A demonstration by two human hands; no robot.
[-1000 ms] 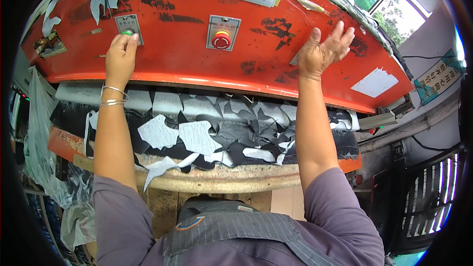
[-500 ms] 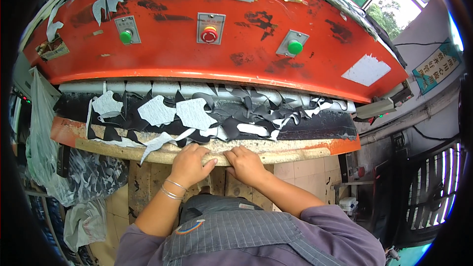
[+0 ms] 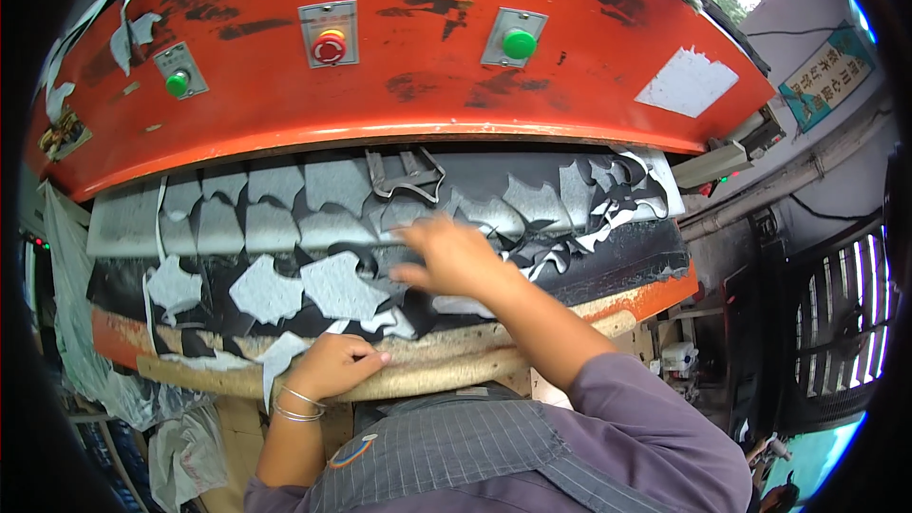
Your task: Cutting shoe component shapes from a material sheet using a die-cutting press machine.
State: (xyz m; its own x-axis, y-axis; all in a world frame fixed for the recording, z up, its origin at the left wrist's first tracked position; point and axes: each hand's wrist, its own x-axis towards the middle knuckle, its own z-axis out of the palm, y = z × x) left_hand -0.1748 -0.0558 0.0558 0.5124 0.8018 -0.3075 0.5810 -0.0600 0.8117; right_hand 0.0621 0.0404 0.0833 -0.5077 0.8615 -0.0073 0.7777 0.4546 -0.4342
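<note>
My right hand [image 3: 446,252], blurred by motion, reaches over the press bed with fingers spread, just below a metal cutting die [image 3: 378,174]. The die stands on a dark sheet under the orange press head. Nothing shows in this hand. My left hand [image 3: 332,364] rests on the tan front rail [image 3: 456,356] with its thumb out, beside a pale scrap strip [image 3: 278,358]. Three cut light-grey pieces [image 3: 266,290] lie on the black strip [image 3: 608,271] in front of the bed. More pale shapes [image 3: 271,226] and dark scraps cover the bed behind them.
The orange press head [image 3: 380,104] spans the far side, with a red button [image 3: 330,47] between two green buttons [image 3: 520,44]. Tangled offcuts [image 3: 608,218] lie at the bed's right. Plastic sacks [image 3: 185,456] stand at lower left.
My right hand has left the front rail and moved forward over the bed. My left hand stays on the rail. The bed and the die are now in view beneath the press head.
</note>
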